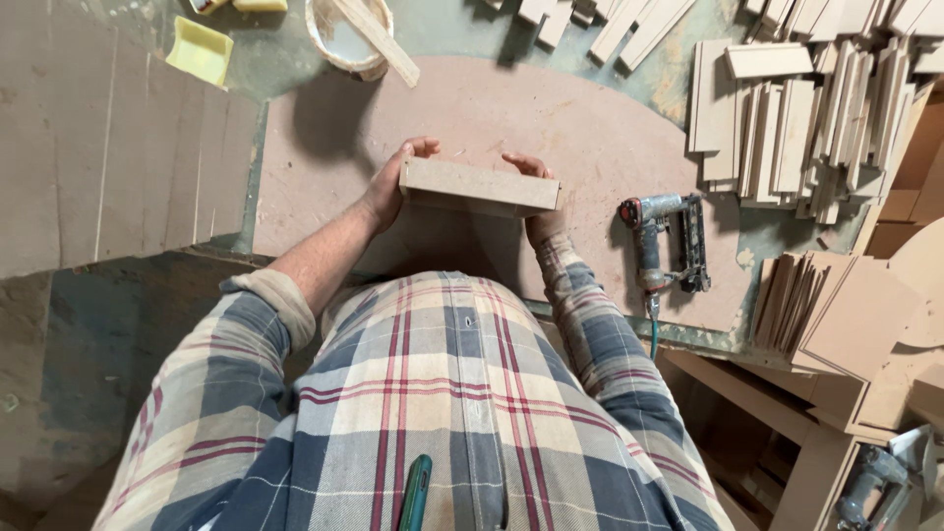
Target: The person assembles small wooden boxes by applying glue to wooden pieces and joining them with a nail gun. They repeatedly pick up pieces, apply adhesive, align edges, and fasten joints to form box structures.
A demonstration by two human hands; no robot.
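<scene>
Head view shows us a person in a plaid shirt [433, 393] holding a small flat board block [479, 187] with both hands, above a large rounded sheet of brown fibreboard [590, 128] that covers the bench. We see the left hand [393, 187] clasping the block's left end, thumb on top and fingers curled round the far edge, so it is closed on the piece. We see the right hand [536, 197] at the right end, its fingers [521, 162] bent over the far top edge, while the palm is largely hidden behind the block; it grips the piece as well. The block lies roughly level, slightly skewed, its long face toward the camera, and it appears made of thin boards stacked or joined together, though we cannot tell how many.

Just to the right of the right hand, we find a pneumatic nail gun [664, 241] lying on the sheet, apart from the block, with a hose running off the near edge. Further right, we see heaps of cut fibreboard strips [806, 128] and a fanned stack of thin panels [836, 310]. At the far edge stands a pale bucket [344, 39] with a wooden stick [379, 39] across it, and near it a yellow tray [200, 49]. Wide boards [98, 138] lie to the left. A green-handled tool [415, 492] pokes from the shirt at the bottom
</scene>
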